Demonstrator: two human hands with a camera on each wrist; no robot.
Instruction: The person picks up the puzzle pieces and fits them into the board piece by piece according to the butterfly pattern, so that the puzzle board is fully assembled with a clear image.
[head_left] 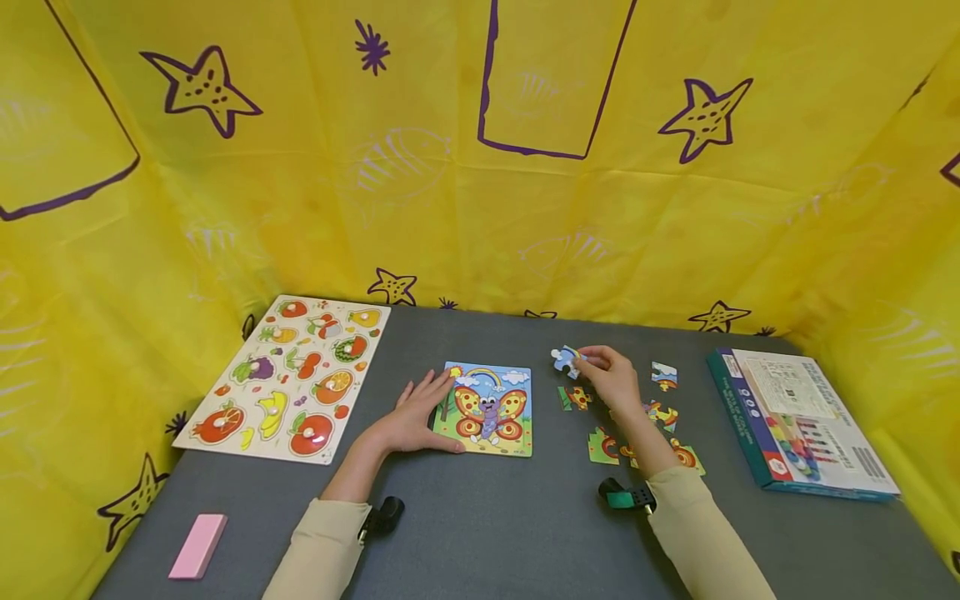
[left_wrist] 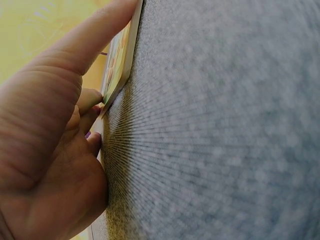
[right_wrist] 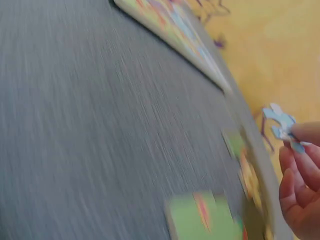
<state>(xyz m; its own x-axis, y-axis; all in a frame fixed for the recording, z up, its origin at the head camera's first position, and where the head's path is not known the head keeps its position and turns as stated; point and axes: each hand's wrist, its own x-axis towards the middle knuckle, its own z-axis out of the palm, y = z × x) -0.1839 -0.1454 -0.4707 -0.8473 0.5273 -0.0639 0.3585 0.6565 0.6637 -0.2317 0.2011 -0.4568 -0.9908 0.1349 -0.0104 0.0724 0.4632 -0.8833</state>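
Observation:
A square butterfly picture puzzle [head_left: 491, 412] lies flat on the grey table. My left hand [head_left: 412, 418] rests at its left side, fingers and thumb extended along the picture and its edge. In the left wrist view the thumb [left_wrist: 65, 55] reaches over the board's edge [left_wrist: 131, 55]. My right hand [head_left: 613, 382] pinches a blue and white puzzle piece [head_left: 566, 360] between thumb and fingers. That jigsaw piece [right_wrist: 280, 120] shows raised off the table in the blurred right wrist view. Several loose pieces, including a green one [head_left: 602, 447], lie around and under the right forearm.
At the left lies a fruit knob puzzle board [head_left: 251, 437], with a pink block [head_left: 198, 546] nearer the front. A flat box [head_left: 847, 433] sits at the right. Yellow cloth [head_left: 427, 217] hangs behind and along both sides of the table.

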